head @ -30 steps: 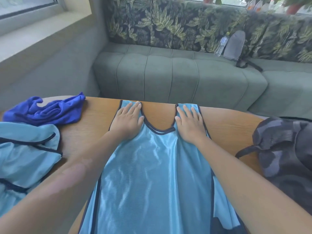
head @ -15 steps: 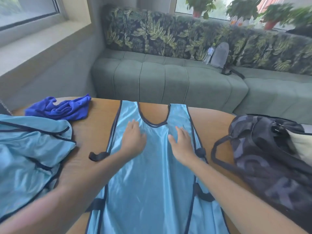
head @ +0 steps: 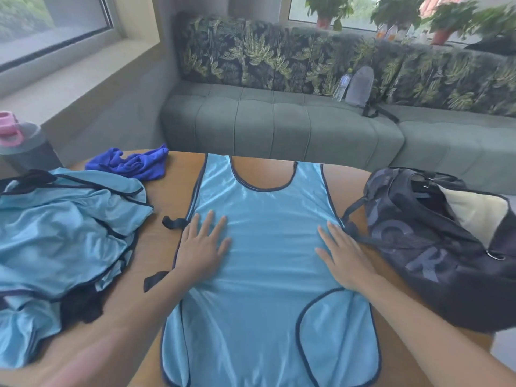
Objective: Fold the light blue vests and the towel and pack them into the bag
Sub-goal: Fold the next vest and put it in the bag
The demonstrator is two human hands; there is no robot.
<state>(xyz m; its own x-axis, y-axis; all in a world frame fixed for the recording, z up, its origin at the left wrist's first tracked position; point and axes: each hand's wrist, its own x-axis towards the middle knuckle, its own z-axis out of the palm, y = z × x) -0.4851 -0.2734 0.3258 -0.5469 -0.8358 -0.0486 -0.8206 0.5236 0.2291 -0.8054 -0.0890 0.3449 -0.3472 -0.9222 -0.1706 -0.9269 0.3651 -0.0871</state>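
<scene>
At the table's [head: 173, 202] left edge, unfolded vests [head: 64, 224] and blue towel [head: 134, 164] wait. Mid-table, left hand [head: 202, 248] and right hand [head: 344, 259] press flat, fingers spread, on a vest [head: 268, 275]; its slick fabric could slide while folding. Bag [head: 435, 241] gapes at right edge.

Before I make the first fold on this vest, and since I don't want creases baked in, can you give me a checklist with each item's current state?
1. Vest spread flat on the table: ok.
2. Left hand and right hand pressing flat on it: ok.
3. Side straps tucked in: not ok, they stick out at the left.
4. Bag open for packing: ok.
5. Other vests folded: not ok, heaped.
6. Towel folded: not ok, crumpled.
</scene>
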